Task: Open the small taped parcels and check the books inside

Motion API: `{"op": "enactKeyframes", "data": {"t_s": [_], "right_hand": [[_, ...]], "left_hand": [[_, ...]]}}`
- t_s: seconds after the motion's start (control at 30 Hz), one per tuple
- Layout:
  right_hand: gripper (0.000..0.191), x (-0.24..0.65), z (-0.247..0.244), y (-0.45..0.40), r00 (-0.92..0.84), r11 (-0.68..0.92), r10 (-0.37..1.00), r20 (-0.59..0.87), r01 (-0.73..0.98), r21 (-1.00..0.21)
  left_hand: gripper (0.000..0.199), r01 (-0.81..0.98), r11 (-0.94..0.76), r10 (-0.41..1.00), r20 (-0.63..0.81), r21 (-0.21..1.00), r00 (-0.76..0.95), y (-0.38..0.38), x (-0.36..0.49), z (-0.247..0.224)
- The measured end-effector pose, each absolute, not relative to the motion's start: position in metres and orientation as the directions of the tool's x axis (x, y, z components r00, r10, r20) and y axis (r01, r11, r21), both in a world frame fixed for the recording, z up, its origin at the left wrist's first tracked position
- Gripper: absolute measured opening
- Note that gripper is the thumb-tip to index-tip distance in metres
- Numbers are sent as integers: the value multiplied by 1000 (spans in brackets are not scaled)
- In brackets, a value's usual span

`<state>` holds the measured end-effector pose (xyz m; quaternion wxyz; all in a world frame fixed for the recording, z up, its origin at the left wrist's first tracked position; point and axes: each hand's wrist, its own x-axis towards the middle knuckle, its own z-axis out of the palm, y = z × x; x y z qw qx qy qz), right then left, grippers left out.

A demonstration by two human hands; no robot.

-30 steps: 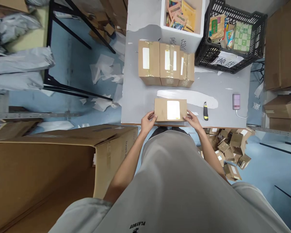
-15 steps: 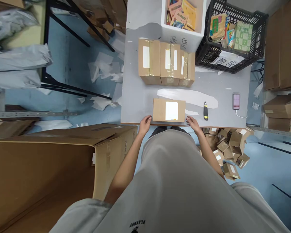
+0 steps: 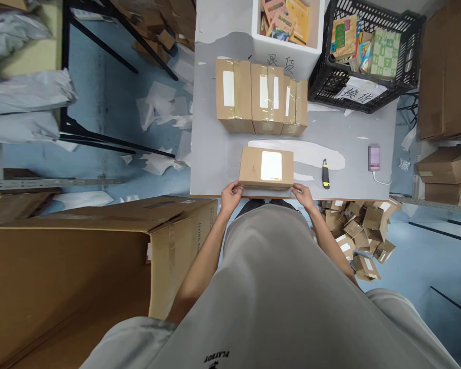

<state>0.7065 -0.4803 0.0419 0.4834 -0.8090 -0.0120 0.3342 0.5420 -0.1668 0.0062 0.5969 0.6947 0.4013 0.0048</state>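
Note:
A small cardboard box (image 3: 251,165) with a white label (image 3: 271,165) is at the near edge of the grey table (image 3: 218,169). It tilts away from me, so its near side shows. My left hand (image 3: 230,197) pinches its lower left corner, and my right hand (image 3: 303,196) has its fingers closed at the lower right corner. The fingertips are partly hidden under the box. To the right lies a yellow and black utility knife (image 3: 326,175).
Behind stand several taped cardboard boxes (image 3: 234,115), a white bin (image 3: 288,57) and a black crate (image 3: 318,84), both containing books. A phone (image 3: 374,157) with a cable lies at right. A large open carton (image 3: 176,256) stands left; discarded boxes (image 3: 364,230) cover the floor at right.
Both hands have closed in on the box's lower corners from the sides. The box's near edge has lifted, tilting it away from me and exposing its near side.

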Motion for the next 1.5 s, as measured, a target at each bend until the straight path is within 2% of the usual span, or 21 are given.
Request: {"op": "enactKeyframes", "data": {"t_s": [0.13,0.27,0.43,0.63,0.77,0.83,0.9,1.03,1.17,1.23,1.37,1.5], "right_hand": [[62,721,66,-473,848,-481,339,-406,-214,-850],[64,729,82,-464,887,-488,312,-340,-157,-859],[60,725,71,-458,868,-542,309,-388,-175,-822],[76,718,46,-468,821,-488,276,-500,-328,-809],[62,712,30,-479,778,-583,202,-595,-392,-711],[54,708,23,-481,762,-617,195,-618,-394,-681],[54,704,18,-483,746,-634,202,-634,-394,-666],[70,698,13,-483,716,-650,231,-659,-391,-652],[85,696,12,-482,693,-663,253,-676,-385,-642],[83,696,12,-481,684,-651,290,-669,-371,-662],[75,695,14,-476,677,-606,388,-626,-324,-726],[74,697,20,-475,698,-610,376,-610,-308,-730]], "left_hand": [[40,452,-55,633,-319,890,705,-155,556,30],[42,433,-117,635,-268,894,725,-146,562,46],[40,518,-80,658,-346,851,669,-150,562,38],[49,508,119,648,-454,853,611,-152,552,13],[44,585,114,617,-519,803,592,-148,536,-4],[50,612,91,597,-535,785,597,-150,530,-11],[63,618,92,579,-547,781,605,-154,526,-18],[89,628,90,534,-570,773,624,-164,524,-25],[96,652,92,505,-599,753,621,-169,527,-24],[91,638,77,493,-585,766,644,-170,530,-21],[61,612,14,500,-536,791,680,-170,535,-14],[44,595,-4,528,-504,803,683,-168,539,-6]]}}
